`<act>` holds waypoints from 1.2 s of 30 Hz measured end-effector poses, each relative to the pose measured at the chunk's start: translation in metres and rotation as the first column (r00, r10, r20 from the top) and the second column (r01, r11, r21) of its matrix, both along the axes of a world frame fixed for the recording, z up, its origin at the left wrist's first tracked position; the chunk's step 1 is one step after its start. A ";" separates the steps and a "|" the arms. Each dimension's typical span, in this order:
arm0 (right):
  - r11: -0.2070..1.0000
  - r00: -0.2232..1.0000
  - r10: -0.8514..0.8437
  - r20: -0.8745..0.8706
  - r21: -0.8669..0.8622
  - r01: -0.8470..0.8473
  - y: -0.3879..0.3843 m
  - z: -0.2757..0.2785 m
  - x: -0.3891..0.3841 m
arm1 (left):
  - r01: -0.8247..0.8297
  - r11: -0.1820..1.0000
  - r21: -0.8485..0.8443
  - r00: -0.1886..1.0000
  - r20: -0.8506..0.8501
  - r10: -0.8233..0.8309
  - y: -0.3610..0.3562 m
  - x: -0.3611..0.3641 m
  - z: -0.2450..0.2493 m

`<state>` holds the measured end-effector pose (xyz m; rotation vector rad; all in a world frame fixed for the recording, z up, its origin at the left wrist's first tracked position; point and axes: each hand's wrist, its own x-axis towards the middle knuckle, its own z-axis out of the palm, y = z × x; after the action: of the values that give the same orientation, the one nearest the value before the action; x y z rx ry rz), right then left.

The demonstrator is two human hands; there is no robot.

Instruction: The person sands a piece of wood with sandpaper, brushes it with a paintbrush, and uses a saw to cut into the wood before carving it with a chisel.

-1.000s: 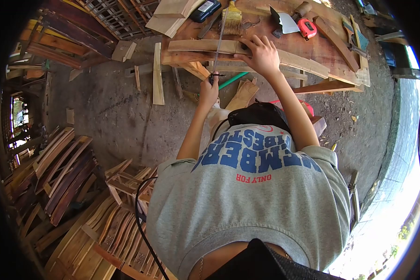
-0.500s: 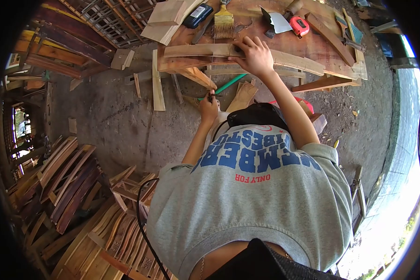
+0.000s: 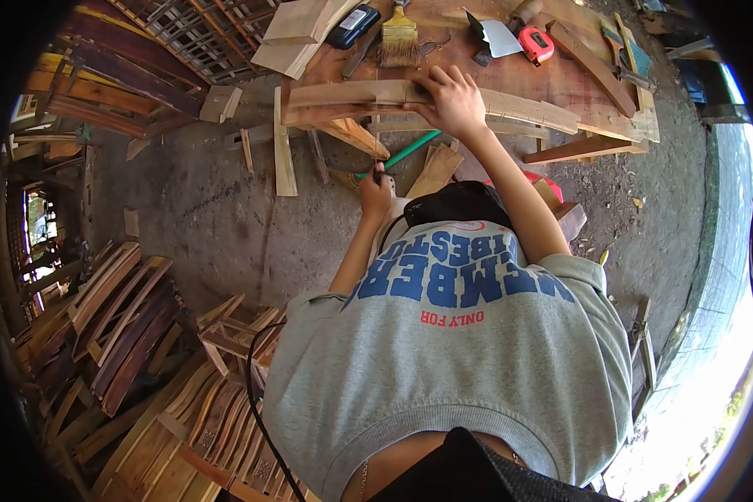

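Observation:
My right hand [image 3: 454, 102] grips a long, slightly curved wooden plank [image 3: 339, 93] along the near edge of the workbench [image 3: 510, 75], fingers over its top and thumb toward its front side. Lower down, beneath the plank, my left hand [image 3: 376, 194] is closed around a small dark handle [image 3: 378, 171]; what tool it belongs to I cannot tell. A green rod [image 3: 413, 148] slants up to the right from beside that hand. Close above the left fist ends an angled wooden leg [image 3: 360, 138].
On the bench lie a paintbrush [image 3: 399, 43], a red tape measure [image 3: 535, 45], a dark blue case [image 3: 354, 28] and a brown wooden bar [image 3: 590, 69]. Wood blocks [image 3: 297, 25] sit at its left corner. Curved wooden parts [image 3: 134, 335] are stacked at lower left.
Both hands keep nearly the same places and grips. The plank and my right hand appear shifted very slightly left; the left hand has dropped a touch.

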<state>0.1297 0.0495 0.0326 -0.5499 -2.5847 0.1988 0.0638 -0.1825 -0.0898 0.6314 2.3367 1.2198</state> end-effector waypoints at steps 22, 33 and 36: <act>0.999 0.999 0.037 0.004 0.018 -0.037 -0.008 -0.005 0.001 | 0.179 0.982 -0.062 0.981 0.093 -0.173 -0.074 -0.012 -0.045; 0.996 0.996 0.082 0.034 0.024 -0.083 -0.006 -0.002 0.000 | 0.090 0.995 0.035 0.996 -0.008 -0.090 -0.072 0.005 -0.079; 0.999 0.995 0.033 0.098 -0.011 -0.033 -0.004 0.003 -0.003 | 0.025 0.999 0.038 1.000 -0.013 -0.024 -0.082 0.008 -0.086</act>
<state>0.1267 0.0454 0.0352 -0.5330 -2.6910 0.1997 0.0722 -0.2649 -0.1757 0.6801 2.3139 1.2553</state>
